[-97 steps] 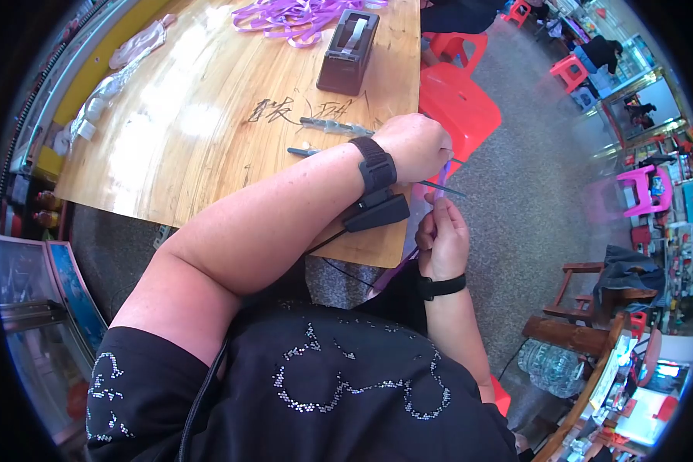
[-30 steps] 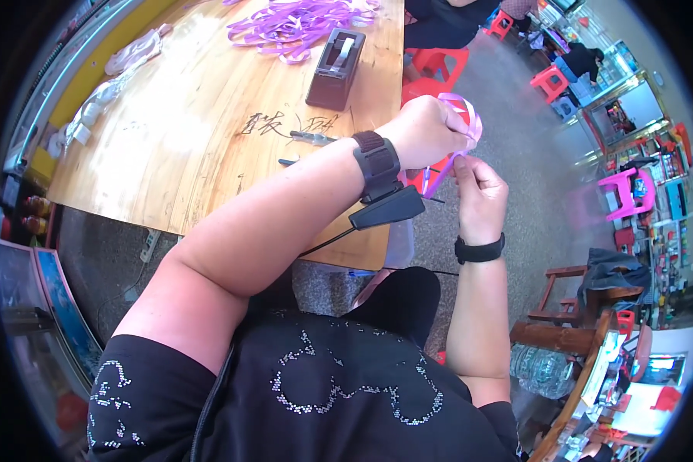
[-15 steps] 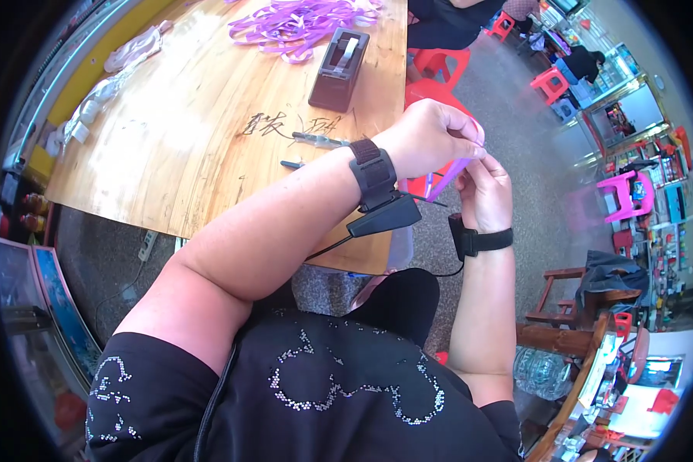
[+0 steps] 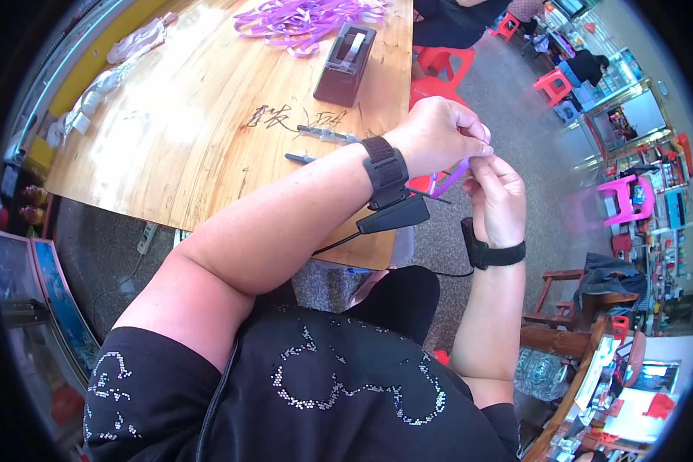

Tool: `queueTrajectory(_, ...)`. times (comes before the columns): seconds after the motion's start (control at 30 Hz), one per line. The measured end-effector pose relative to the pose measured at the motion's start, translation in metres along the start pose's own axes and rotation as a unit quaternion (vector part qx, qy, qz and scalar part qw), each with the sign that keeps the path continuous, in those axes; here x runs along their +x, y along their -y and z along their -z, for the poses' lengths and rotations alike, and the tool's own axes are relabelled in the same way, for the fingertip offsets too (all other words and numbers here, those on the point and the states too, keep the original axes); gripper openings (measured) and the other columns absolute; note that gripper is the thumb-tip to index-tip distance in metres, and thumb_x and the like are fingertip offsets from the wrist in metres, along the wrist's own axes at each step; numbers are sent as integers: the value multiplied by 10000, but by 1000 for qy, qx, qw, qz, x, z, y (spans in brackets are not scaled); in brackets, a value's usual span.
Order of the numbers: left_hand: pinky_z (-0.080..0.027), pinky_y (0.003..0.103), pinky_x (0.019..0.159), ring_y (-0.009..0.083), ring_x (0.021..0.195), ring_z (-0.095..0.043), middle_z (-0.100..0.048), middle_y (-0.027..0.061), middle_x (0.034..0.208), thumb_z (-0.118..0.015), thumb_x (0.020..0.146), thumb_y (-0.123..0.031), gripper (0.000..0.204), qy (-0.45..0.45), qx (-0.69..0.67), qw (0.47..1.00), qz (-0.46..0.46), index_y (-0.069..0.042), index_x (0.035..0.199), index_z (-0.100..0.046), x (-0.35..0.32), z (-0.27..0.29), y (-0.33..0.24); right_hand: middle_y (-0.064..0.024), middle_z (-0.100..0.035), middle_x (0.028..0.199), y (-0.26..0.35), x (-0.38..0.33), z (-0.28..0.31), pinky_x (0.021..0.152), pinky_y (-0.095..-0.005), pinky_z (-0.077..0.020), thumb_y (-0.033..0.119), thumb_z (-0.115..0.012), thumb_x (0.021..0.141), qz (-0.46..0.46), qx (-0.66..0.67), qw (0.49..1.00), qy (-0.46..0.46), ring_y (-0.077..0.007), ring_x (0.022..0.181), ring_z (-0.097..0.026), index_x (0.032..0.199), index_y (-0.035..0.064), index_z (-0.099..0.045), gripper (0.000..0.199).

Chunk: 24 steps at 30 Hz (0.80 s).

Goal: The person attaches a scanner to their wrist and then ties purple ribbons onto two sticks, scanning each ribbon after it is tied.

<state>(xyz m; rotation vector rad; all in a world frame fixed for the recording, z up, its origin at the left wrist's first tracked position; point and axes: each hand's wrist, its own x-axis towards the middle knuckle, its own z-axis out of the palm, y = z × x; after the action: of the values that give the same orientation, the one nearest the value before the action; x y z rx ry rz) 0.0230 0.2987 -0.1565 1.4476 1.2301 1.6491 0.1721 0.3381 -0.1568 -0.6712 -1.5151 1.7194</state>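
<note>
My left hand (image 4: 445, 137) reaches across past the table's right edge, thumb and forefinger pinched together. Just below and right of it is my right hand (image 4: 499, 194), its fingertips raised and also closed. A strip of purple ribbon (image 4: 448, 182) hangs from between the two sets of fingertips, which nearly touch. Its upper end is covered by the fingers. Each wrist wears a black strap, and a black box (image 4: 393, 216) on a cable sits by the left one.
On the wooden table (image 4: 208, 131) lie a heap of purple ribbons (image 4: 308, 21), a black tape dispenser (image 4: 346, 65), a pen (image 4: 327, 134) and crumpled white material (image 4: 92, 100). Red stools (image 4: 443, 65) stand beyond the table's right edge. A pink stool (image 4: 627, 199) is farther right. Other people sit farther back.
Both hands have moved slightly right in the picture, still pinched together at the ribbon. Less of the ribbon's lower part shows now, and its hanging end has shifted a little right.
</note>
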Motion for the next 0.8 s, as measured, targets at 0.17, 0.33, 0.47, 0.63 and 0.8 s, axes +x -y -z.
queueTrajectory(0.17,-492,206,609,62,705,-589,-640,30,789,-688,798,-97,117,-13,-2,1000,-29,-14,878,-665,0,-3,-1,-19,-626,809,-3,2,4,642,-221,-401,98,-589,867,41,-88,995,13,-76,686,-516,908,31,-649,99)
queueTrajectory(0.33,-450,196,582,47,664,-558,-619,2,756,-602,879,-222,200,-37,13,995,89,-30,929,-627,-3,9,-5,-25,-633,820,9,3,-6,666,-225,-407,99,-589,870,55,-41,998,8,-83,694,-530,902,25,-649,100)
queueTrajectory(0.47,-467,223,695,74,734,-578,-639,17,792,-584,874,-179,202,95,-8,983,155,-17,981,-643,-4,18,13,-29,-639,829,12,17,6,668,-221,-408,99,-600,866,48,-28,998,22,-83,717,-547,903,28,-650,95)
queueTrajectory(0.63,-474,252,724,89,729,-580,-651,34,779,-612,837,-151,167,222,122,959,125,-24,929,-669,-7,17,13,-43,-658,822,13,35,12,616,-182,-396,81,-634,833,53,-16,998,-2,-57,681,-551,904,3,-665,110)
queueTrajectory(0.8,-473,296,638,158,619,-589,-625,99,662,-675,776,-225,180,195,137,962,131,-60,849,-690,-7,12,15,-34,-658,848,7,44,20,642,-213,-419,116,-620,857,26,20,999,31,-79,739,-575,909,47,-658,95)
